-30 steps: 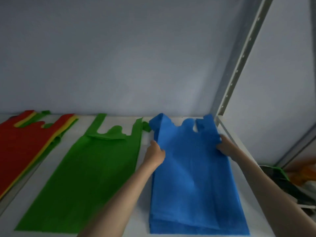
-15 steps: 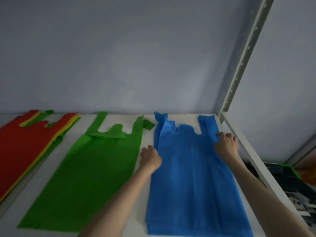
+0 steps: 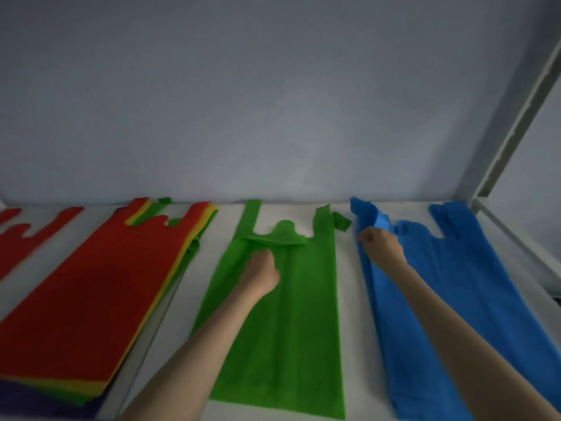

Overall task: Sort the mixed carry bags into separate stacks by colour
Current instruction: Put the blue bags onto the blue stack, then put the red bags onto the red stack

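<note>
The right hand sits at the upper left corner of the blue bags, fingers curled into a loose fist around the cloth just below the left handle, which stands bunched and lifted above the knuckles. The left hand lies on the green bags, palm down, fingers bent at the edge of a folded flap below the handle cutout; whether it pinches that flap or only presses on it cannot be told.

Four groups of bags lie side by side on the white shelf, handles toward the grey wall. The blue bags are furthest right, several layers thick at the left edge, long and flat with two strap handles and a U-shaped cutout. The green bags lie in the middle, well apart from the blue, of the same vest shape, with one handle tip folded sideways toward the blue. Left of them lies the mixed stack: a red bag on top, with yellow, green and dark purple edges showing beneath it along the right side and the near corner. At the far left edge a further red bag is partly in view. How many bags each pile holds cannot be counted.

A pale metal upright with holes rises at the shelf's right rear corner.
</note>
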{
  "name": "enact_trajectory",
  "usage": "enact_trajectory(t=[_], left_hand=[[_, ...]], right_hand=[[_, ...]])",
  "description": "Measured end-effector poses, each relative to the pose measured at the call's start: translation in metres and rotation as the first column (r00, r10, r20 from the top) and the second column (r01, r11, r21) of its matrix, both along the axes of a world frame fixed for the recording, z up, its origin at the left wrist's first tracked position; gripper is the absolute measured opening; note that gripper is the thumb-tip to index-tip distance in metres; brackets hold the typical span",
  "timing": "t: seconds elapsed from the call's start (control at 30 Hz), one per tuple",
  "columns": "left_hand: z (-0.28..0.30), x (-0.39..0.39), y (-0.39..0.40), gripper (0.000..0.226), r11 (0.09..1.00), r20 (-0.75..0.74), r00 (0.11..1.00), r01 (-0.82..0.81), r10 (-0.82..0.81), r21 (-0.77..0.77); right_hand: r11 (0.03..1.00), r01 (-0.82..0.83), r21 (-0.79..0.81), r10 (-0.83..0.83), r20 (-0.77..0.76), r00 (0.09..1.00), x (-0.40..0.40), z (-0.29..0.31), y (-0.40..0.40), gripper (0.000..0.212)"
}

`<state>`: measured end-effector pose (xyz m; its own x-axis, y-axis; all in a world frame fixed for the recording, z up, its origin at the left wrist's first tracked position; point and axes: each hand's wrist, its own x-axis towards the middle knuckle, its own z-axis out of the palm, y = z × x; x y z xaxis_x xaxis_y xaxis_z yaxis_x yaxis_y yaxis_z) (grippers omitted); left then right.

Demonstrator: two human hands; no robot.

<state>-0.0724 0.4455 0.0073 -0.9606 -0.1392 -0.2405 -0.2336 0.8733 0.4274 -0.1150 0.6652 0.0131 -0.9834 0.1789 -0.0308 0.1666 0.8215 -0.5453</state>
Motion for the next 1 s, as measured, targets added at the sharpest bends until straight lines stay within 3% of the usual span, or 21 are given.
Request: enact_trajectory(t=[0.43, 0.67, 0.77, 0.9, 1.0], left_hand=[[0.003, 0.011, -0.194, 0.044, 0.953, 0.011, 0.958, -0.282, 0.285, -0.107], [0.000, 0.018, -0.315, 0.058, 0.925, 0.086, 0.933, -0.330, 0.350, -0.190], [-0.002, 0.021, -0.360, 0.060, 0.917, 0.084, 0.932, -0.327, 0.353, -0.230], [-0.005, 0.023, -0.394, 0.061, 0.921, 0.083, 0.931, -0.334, 0.355, -0.201], [-0.007, 0.023, -0.405, 0.060, 0.918, 0.072, 0.924, -0.361, 0.376, -0.163]], right_hand=[[0.963, -0.261, -0.071, 0.262, 0.005, 0.965, -0.011, -0.008, -0.219, 0.029], [0.949, -0.211, -0.236, 0.251, 0.153, 0.956, -0.014, -0.022, -0.335, 0.029], [0.974, -0.148, -0.169, 0.177, 0.169, 0.970, -0.011, -0.025, -0.365, 0.029], [0.998, -0.027, -0.050, 0.027, -0.012, 1.000, -0.004, -0.026, -0.386, 0.036], [0.997, -0.077, 0.020, 0.075, 0.090, 0.993, -0.008, -0.028, -0.399, 0.039]])
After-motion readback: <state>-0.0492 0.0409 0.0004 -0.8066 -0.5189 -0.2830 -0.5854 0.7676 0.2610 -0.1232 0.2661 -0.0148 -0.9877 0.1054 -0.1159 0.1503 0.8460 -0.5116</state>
